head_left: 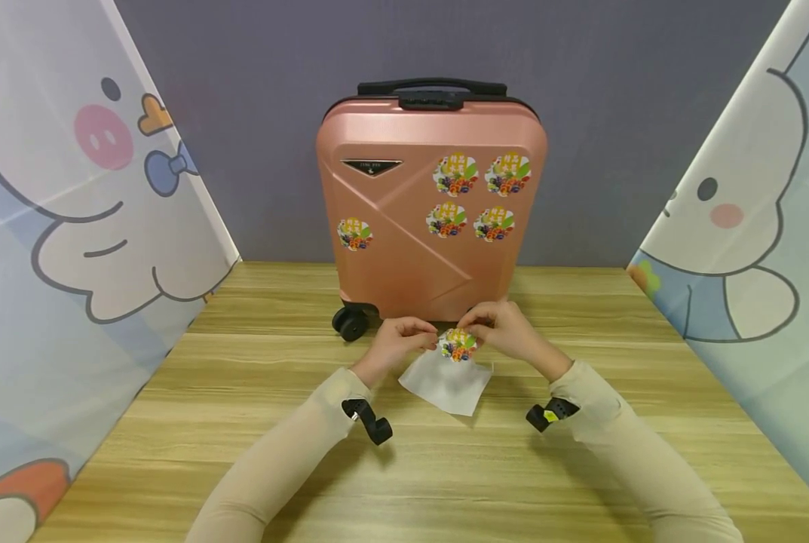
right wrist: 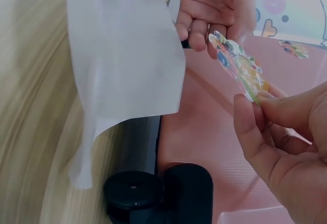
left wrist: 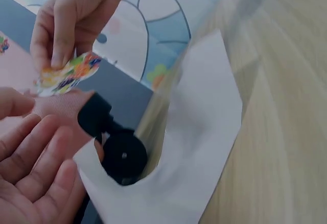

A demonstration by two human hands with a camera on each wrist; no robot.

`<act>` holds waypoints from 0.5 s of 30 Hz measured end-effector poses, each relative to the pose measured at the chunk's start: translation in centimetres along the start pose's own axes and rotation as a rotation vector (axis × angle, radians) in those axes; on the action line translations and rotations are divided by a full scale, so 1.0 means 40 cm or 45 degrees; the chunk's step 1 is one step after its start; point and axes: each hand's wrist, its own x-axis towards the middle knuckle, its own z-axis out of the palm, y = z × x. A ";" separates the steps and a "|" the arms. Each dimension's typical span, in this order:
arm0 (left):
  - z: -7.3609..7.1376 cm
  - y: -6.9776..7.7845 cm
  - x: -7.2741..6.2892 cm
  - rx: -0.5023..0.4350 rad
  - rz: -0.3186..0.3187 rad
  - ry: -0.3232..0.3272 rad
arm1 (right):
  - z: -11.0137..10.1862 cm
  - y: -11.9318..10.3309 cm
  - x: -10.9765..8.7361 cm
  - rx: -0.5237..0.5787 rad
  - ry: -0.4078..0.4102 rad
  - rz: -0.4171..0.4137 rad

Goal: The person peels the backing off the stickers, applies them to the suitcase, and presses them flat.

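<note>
My right hand (head_left: 506, 329) pinches a round, fruit-printed sticker (head_left: 458, 345) near its edge, thumb against fingers. Close to the sticker's opposite edge is my left hand (head_left: 395, 345); its fingers are loosely bent and spread in the left wrist view, and no firm grip shows. Below the sticker is a white backing paper (head_left: 448, 383) with a curved cut-out (left wrist: 127, 180) in its edge. Whether this paper touches the table or a finger, I cannot tell. Behind both hands stands a pink suitcase (head_left: 404, 264), upright.
Several matching round stickers (head_left: 455, 175) are on the suitcase front, mostly at its upper right, one (head_left: 355, 234) at the left. A black wheel (head_left: 351, 323) shows at its lower left. The wooden table (head_left: 275, 452) lies between cartoon-printed side panels (head_left: 736, 188).
</note>
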 end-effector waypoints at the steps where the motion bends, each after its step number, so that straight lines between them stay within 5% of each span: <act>1: 0.004 0.002 -0.002 -0.025 -0.012 -0.013 | -0.001 -0.001 0.001 0.002 0.005 0.009; 15: 0.024 0.020 -0.010 -0.146 -0.030 0.063 | -0.009 -0.012 0.019 0.053 0.065 0.009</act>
